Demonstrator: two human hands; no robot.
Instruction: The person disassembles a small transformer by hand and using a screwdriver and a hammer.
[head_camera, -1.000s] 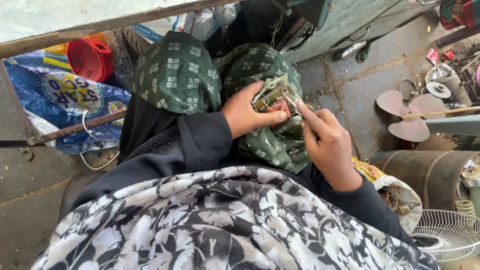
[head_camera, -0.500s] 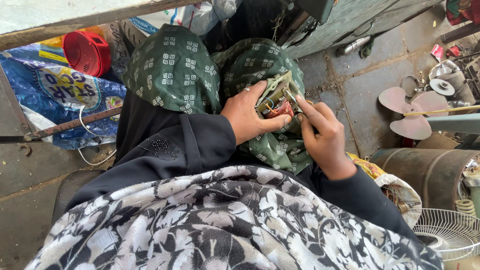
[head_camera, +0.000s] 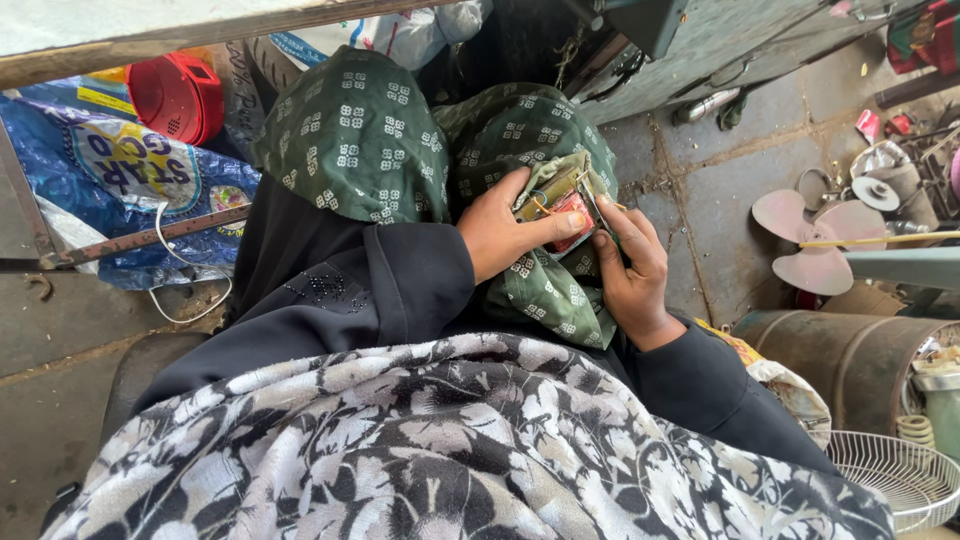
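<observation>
Hands, left (head_camera: 505, 232) and right (head_camera: 632, 275), gripping small coil part (head_camera: 560, 203) between them

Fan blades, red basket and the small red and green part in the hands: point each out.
fan blades (head_camera: 815, 240), head view, on the hub.
red basket (head_camera: 178, 95), head view, on its side wall.
small red and green part (head_camera: 562, 205), head view, on its red middle.

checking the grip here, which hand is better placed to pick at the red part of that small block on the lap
Probably the right hand. Its fingertips sit at the edge of the small block, beside the red part, and look free to move. The left hand wraps the block from the other side and steadies it, so it seems taken up.
</observation>
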